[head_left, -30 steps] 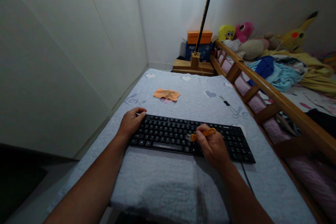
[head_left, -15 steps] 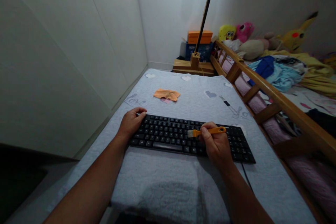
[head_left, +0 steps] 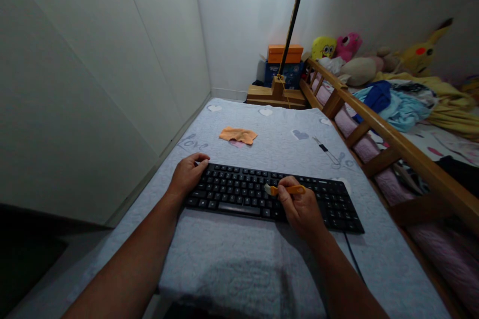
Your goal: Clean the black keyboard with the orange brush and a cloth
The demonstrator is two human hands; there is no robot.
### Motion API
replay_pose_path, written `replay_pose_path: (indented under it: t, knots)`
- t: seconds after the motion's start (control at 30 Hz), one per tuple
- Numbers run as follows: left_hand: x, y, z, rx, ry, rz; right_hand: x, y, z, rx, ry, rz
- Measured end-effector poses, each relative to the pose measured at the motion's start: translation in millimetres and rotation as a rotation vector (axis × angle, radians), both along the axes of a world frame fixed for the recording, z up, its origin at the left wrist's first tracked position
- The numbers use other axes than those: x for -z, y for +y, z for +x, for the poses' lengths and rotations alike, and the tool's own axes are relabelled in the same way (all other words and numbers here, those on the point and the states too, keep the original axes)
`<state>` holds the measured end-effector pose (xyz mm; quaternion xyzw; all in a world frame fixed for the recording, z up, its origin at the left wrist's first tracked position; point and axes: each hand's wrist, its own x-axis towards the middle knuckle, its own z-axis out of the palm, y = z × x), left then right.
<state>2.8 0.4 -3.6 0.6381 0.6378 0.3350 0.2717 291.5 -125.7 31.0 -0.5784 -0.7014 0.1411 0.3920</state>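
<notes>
Right hand (head_left: 302,205) and one brush (head_left: 298,190) have shifted left over one keyboard (head_left: 234,190).

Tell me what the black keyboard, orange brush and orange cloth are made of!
Long black keyboard: probably hard plastic, mostly matte, faintly shiny along its space bar. Slim orange brush: its handle looks like smooth plastic, evenly coloured; pale bristles, fibre unclear. Flat orange cloth: dull, soft fabric, judging by its wavy edge.

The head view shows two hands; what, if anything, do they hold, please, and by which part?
The right hand holds the brush by its orange handle. The left hand touches the keyboard's left end, grip unclear.
</notes>
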Motion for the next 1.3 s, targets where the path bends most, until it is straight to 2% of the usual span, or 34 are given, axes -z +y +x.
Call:
replay_pose_path:
  t: [0.17, 0.33, 0.5, 0.97, 1.13, 1.3]
  knots:
    - [3.0, 1.1, -2.0, 0.0, 0.004, 0.006, -0.4, -0.3, -0.9, 0.049, -0.003, 0.028]
    - [2.0, 0.6, -1.6, 0.001, 0.011, 0.004, -0.1, -0.3, -0.5, 0.006, 0.015, -0.003]
    - [0.2, -0.9, 0.2, -0.017, 0.001, -0.014, -1.0, 0.6, -0.3, 0.06, 0.043, 0.025]
    - [-0.2, -0.5, 0.5, -0.004, -0.005, -0.012, -0.1, 1.3, 1.1, 0.004, 0.043, -0.016]
    - [0.0, -0.5, 0.0, 0.0, -0.009, 0.001, 0.5, 1.3, 1.3, 0.048, 0.064, -0.026]
    - [2.0, 0.3, -0.8, -0.007, 0.004, -0.004, 4.2, 1.6, 5.2, 0.007, 0.236, -0.093]
